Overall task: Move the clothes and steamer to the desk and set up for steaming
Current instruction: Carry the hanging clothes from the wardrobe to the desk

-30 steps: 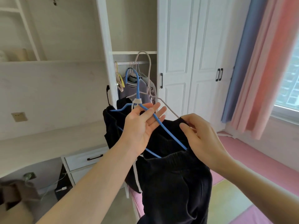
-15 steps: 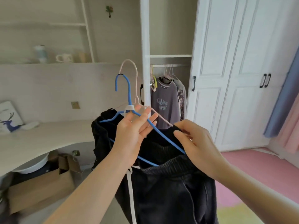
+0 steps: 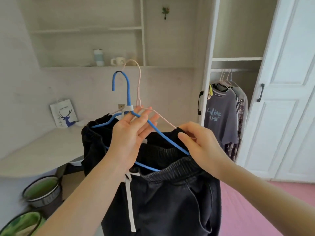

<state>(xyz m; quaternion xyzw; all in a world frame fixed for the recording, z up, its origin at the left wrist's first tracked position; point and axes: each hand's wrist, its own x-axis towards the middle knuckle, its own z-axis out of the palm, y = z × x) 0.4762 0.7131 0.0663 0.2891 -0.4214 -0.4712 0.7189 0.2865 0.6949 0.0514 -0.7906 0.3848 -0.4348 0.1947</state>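
— Bedroom, then: what's at the back?

— Pale wall with shelves [image 3: 85, 29], a mug [image 3: 117, 61] and a tall cup [image 3: 98, 57] standing on the lower board. Under them runs the desk [image 3: 42, 147], with a paper bag [image 3: 64, 113] printed with a blue deer upright at its back, against the wall. On the right a wardrobe [image 3: 281, 99] stands open, and a grey T-shirt [image 3: 220, 120] hangs from its rail.

— And the clothes?

— Up in the air in front of the person, between desk and wardrobe, not on the desk. Dark trousers [image 3: 170, 201] with a white drawstring [image 3: 130, 201] hang from a blue hanger [image 3: 127, 92]. A black garment [image 3: 95, 150] hangs behind them. A pink hanger [image 3: 139, 86] sits just behind the blue one, both hooks pointing up, side by side.

— What is the left hand doing?

— The left hand [image 3: 129, 138] holds the blue hanger just below its neck. Its fingers are a little apart and only lightly bent, with the wire running between them and the thumb up by the white clip.

— The right?

— The right hand [image 3: 201, 147] is at the hangers' right end, thumb and curled fingers pinching the edge of the black garment there.

— Anything lower down?

— Two round tubs [image 3: 42, 189] with green insides sit at the lower left, by the desk's edge. The floor [image 3: 247, 210] on the right is pink.
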